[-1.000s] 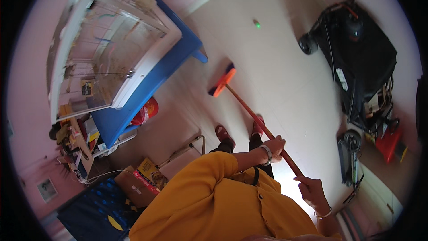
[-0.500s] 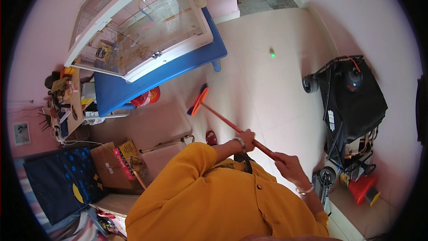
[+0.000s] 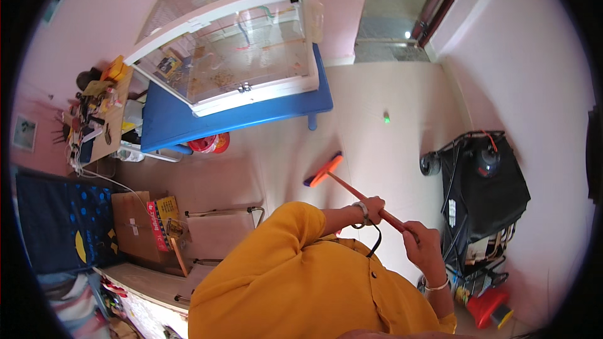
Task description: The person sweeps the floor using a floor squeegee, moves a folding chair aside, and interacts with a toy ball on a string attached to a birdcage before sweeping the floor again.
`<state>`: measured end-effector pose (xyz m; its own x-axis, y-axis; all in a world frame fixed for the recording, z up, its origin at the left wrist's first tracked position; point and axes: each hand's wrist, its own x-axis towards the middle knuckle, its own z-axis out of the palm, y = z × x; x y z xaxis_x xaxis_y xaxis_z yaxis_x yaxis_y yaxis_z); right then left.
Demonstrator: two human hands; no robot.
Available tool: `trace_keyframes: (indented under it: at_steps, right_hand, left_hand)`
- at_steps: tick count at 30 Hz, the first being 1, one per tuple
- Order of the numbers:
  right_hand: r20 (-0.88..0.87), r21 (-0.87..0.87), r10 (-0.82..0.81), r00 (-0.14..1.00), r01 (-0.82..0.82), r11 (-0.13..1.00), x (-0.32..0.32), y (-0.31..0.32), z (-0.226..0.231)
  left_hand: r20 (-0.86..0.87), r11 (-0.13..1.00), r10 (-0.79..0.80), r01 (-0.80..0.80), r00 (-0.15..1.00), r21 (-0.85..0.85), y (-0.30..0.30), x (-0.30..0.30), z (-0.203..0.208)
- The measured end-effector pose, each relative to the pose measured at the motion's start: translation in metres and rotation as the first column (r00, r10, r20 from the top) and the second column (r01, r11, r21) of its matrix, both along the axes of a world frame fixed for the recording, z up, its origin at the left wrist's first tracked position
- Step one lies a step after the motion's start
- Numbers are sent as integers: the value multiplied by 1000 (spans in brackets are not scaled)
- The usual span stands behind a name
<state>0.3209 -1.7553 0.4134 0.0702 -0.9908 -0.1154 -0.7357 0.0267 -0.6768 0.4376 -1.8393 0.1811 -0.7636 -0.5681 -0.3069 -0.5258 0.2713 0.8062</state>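
Note:
A broom [image 3: 352,189] with a reddish-brown handle slants across the floor in front of me, its orange head [image 3: 324,170] with dark bristles at the far left end. My left hand [image 3: 374,209], with a band at the wrist, wraps the handle partway down. Closer to the handle's top end, my right hand [image 3: 424,246] is closed round it, a bangle on that wrist. The broom head rests on or just above the pale tiles; which of the two I cannot tell.
A blue table [image 3: 239,119] carries a white-framed cage [image 3: 251,56] at the far left. On the right stands a folded black cart [image 3: 483,185], with a red and yellow object [image 3: 488,309] near it. A folding chair [image 3: 220,238] and cardboard box [image 3: 135,226] are at left. A small green light [image 3: 387,119] shows on the floor.
The broom head has swung right relative to my body, and both hands have shifted right and slightly nearer with the handle. My view has tilted up, showing more of the doorway.

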Motion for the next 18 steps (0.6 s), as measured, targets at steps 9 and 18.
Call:
trace_keyframes:
  at_steps: [9,18]
  right_hand:
    - [26,-231,163,986,-152,961,-10,0,18]
    - [107,-284,360,927,-318,904,0,-64,31]
  left_hand:
    - [-45,996,-38,35,998,-77,-13,-4,35]
    - [-174,930,303,-330,937,-161,-39,39,52]
